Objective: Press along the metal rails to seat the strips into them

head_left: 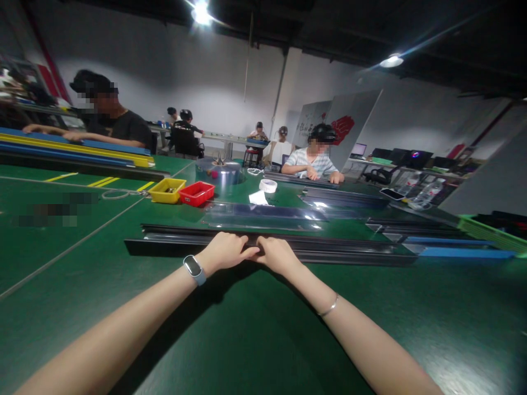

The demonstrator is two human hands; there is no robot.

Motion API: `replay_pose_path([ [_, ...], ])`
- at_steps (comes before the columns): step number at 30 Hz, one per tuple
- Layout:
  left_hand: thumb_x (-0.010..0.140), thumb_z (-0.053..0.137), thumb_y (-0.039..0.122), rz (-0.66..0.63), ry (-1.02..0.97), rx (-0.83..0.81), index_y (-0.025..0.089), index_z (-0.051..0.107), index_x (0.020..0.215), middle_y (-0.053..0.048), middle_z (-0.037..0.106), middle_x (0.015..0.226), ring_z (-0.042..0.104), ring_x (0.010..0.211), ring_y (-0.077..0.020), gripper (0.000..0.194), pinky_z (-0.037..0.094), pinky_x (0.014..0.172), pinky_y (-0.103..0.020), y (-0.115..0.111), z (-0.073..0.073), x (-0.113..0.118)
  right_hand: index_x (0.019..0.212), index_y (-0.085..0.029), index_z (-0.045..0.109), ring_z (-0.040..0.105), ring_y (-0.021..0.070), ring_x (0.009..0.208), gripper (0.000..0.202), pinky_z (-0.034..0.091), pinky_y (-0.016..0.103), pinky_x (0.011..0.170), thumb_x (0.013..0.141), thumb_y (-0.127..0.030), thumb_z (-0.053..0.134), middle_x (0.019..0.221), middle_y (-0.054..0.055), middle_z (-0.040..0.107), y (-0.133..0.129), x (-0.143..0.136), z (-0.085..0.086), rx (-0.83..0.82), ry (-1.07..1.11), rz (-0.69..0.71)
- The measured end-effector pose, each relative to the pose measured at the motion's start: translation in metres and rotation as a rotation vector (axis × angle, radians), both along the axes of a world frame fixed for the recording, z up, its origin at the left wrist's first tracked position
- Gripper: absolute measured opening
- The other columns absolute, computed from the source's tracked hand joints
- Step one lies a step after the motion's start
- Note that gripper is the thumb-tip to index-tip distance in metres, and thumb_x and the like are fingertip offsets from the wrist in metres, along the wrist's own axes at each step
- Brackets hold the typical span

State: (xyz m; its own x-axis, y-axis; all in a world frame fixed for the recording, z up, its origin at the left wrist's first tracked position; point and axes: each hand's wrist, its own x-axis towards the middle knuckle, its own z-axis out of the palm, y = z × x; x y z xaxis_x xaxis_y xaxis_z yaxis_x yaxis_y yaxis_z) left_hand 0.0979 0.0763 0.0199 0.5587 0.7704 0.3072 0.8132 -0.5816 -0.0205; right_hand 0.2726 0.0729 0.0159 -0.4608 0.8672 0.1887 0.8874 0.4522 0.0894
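Observation:
A long black channel-shaped strip (164,245) lies across the green table (255,329) in front of me. Both hands meet near its middle. My left hand (224,251) has its fingers over the strip and its thumb along the near side, pointing right. Close beside it, my right hand (276,253) grips the strip's near edge, its fingers bent over the top. The two thumbs are almost touching. What lies under the fingers, inside the channel, is hidden.
Behind the strip lie clear plastic strips (263,216), a white tape roll (268,186), a yellow bin (167,191) and a red bin (197,193). More black and blue strips (465,252) lie right. Two people work across the table.

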Motion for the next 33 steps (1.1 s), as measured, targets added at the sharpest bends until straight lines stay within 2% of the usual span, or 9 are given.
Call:
replay_pose_path([
  [3,0.083,0.019,0.057,0.016,-0.009,-0.005,0.015,0.058,0.078,-0.009,0.063,0.069,0.059,0.068,-0.0207,0.058,0.04,0.062,-0.03,-0.0005,0.0013,0.0003,0.09,-0.019,0.05,0.06,0.0207,0.075,0.045,0.039,0.027,0.062,0.078,-0.061,0.037,0.079,0.007,0.064,-0.0002,0.0006,0.0023,-0.015,-0.012,-0.009],
  [8,0.082,0.018,0.058,0.005,-0.004,0.004,0.015,0.058,0.079,-0.01,0.063,0.071,0.059,0.068,-0.0219,0.059,0.04,0.061,-0.031,0.0006,0.0007,0.0003,0.094,-0.019,0.05,0.061,0.0208,0.079,0.039,0.039,0.027,0.066,0.077,-0.055,0.046,0.081,0.006,0.065,-0.0012,0.0015,0.0065,-0.027,0.001,-0.024],
  [17,0.082,0.017,0.059,-0.019,-0.001,0.001,0.016,0.056,0.08,-0.009,0.064,0.07,0.06,0.065,-0.0214,0.058,0.039,0.059,-0.03,-0.0005,-0.0001,0.0021,0.092,-0.018,0.051,0.061,0.0223,0.078,0.044,0.04,0.027,0.065,0.076,-0.058,0.043,0.082,0.008,0.065,-0.0044,0.0009,0.0086,-0.053,-0.02,-0.046],
  [21,0.082,0.015,0.059,-0.013,0.0,0.016,0.016,0.055,0.084,-0.009,0.064,0.07,0.06,0.065,-0.0221,0.059,0.039,0.058,-0.031,-0.0009,0.0023,0.0012,0.091,-0.019,0.052,0.061,0.0208,0.076,0.038,0.039,0.026,0.064,0.077,-0.053,0.046,0.08,0.006,0.065,-0.0034,0.0019,0.0077,-0.015,0.027,-0.01],
  [33,0.082,0.014,0.058,0.008,0.027,-0.004,0.015,0.057,0.081,-0.01,0.064,0.071,0.061,0.068,-0.0223,0.061,0.04,0.061,-0.032,-0.0022,0.003,0.0047,0.092,-0.019,0.053,0.061,0.0198,0.077,0.038,0.038,0.026,0.065,0.078,-0.053,0.045,0.083,0.007,0.065,-0.0007,0.0034,0.0051,-0.063,-0.011,-0.046],
])
